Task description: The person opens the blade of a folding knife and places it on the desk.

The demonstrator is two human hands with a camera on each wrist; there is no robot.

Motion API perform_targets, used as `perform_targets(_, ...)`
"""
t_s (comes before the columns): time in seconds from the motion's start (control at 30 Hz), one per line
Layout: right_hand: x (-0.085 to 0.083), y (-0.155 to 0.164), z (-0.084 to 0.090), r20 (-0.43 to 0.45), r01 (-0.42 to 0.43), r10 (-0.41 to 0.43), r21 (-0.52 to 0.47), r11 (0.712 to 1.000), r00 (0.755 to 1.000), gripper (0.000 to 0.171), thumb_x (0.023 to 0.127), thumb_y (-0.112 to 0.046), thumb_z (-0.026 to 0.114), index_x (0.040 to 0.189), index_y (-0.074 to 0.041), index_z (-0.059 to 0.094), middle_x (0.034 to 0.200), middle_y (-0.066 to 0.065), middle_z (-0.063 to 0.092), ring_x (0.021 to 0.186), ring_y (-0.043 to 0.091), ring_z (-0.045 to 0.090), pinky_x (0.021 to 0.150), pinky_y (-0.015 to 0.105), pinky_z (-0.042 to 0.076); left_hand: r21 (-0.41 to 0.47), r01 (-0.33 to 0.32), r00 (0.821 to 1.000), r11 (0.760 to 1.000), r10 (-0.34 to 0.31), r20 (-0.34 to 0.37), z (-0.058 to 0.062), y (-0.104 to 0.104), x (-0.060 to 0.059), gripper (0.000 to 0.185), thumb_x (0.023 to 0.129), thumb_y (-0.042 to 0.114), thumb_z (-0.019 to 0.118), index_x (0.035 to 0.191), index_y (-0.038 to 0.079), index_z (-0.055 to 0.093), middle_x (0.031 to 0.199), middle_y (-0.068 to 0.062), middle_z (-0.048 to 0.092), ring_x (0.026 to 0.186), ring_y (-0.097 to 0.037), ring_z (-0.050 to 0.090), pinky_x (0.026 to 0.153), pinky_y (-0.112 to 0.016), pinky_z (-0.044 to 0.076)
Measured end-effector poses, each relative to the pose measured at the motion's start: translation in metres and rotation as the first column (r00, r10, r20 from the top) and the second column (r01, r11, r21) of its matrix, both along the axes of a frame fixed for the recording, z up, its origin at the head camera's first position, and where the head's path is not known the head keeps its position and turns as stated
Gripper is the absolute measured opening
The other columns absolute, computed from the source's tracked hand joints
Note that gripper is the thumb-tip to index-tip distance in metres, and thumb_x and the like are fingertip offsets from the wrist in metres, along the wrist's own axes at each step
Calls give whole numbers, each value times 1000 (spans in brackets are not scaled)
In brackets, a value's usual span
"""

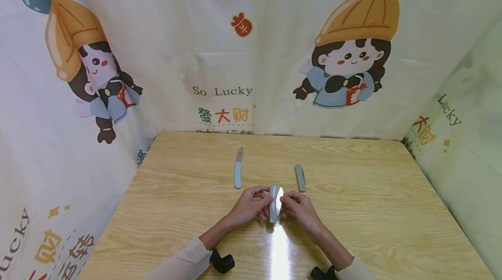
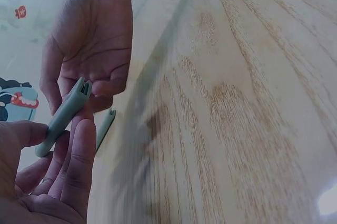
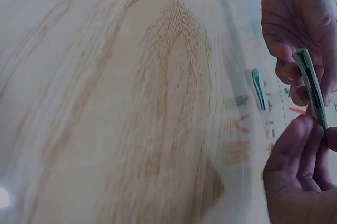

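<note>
A folding knife point(image 1: 273, 205) with a pale grey-green handle is held upright over the table between both hands. My left hand point(image 1: 251, 203) grips the handle from the left, thumb on one side and fingers behind. The blade point(image 1: 279, 197), swung partly out, catches bright light on the right of the handle. The thumb and fingers of my right hand point(image 1: 300, 210) pinch at this blade. In the left wrist view, the slot in the handle point(image 2: 63, 116) shows at its end. The right wrist view shows the knife's narrow slotted side point(image 3: 311, 87).
An unfolded knife point(image 1: 238, 175) with a light blue handle lies behind the left hand, its blade pointing away. A folded grey-green knife point(image 1: 300, 178) lies behind the right hand. The wooden table point(image 1: 188, 158) meets printed curtains point(image 1: 274, 66) at its back and sides.
</note>
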State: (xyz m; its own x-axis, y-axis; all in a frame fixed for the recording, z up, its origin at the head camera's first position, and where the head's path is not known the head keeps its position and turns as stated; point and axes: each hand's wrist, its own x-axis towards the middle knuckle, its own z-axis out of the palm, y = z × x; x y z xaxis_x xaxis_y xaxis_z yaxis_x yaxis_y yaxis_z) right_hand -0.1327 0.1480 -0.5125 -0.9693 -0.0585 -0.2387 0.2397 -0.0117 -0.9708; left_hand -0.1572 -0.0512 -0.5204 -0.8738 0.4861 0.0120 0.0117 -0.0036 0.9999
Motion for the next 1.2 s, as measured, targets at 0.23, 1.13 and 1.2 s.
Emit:
perform_targets(0.23,0,1,0,-13,-31,30,-30,999,999,24,101,-10,64,111,11,61,91,12,70,82,19,67,73,30,59,-10,-17,1000,1000,17,-1,0,-1,1,39,102,7,62,138,-6,56,88,-7,66,65,-21,67,59,-45,60)
perform_targets(1.13,3,3,-4,-40,-7,3,-102,995,999,17,99,-3,62,105,12,61,84,11,69,76,16,69,73,30,60,71,-99,989,993,90,117,-1,-3,4,32,102,4,55,127,-15,46,96,-11,63,67,-18,66,58,-32,60)
perform_targets(1.2,3,4,-4,-34,-3,0,-109,994,999,18,99,-3,62,107,14,60,85,12,69,77,16,68,74,31,60,79,-101,988,992,91,123,-1,-3,4,33,102,5,55,128,-15,45,97,-12,64,68,-18,66,60,-33,60)
